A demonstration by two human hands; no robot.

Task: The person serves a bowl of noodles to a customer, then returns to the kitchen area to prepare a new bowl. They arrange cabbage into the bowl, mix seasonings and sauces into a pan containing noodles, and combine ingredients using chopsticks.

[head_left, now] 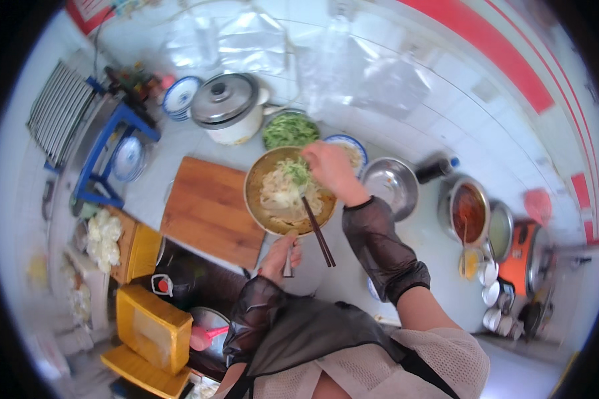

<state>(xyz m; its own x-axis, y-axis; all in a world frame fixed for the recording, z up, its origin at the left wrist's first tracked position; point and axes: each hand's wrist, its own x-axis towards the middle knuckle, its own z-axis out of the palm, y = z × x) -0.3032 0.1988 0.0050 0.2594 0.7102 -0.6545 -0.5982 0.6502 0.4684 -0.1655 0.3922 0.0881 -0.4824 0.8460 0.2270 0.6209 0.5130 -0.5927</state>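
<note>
My left hand (281,257) is closed around the handle of a metal pan (253,199), which holds pale noodles (279,194) and shredded greens (295,171). Dark chopsticks (319,234) lean in the pan, their free ends over its near rim. Over the pan's upper right side is my right hand (328,167), fingers bent together just above the greens; whether they still pinch any is unclear. Behind the pan stands a bowl of chopped green leaves (290,130). A blue-rimmed plate (362,149) with pale food is partly hidden by my right hand.
A wooden cutting board (209,209) lies left of the pan, with a lidded electric cooker (227,109) behind it. To the right stand a steel bowl (404,189), a dark bottle (432,171), a pot of red sauce (469,209) and an orange cooker (515,264). Yellow crates (154,324) are lower left.
</note>
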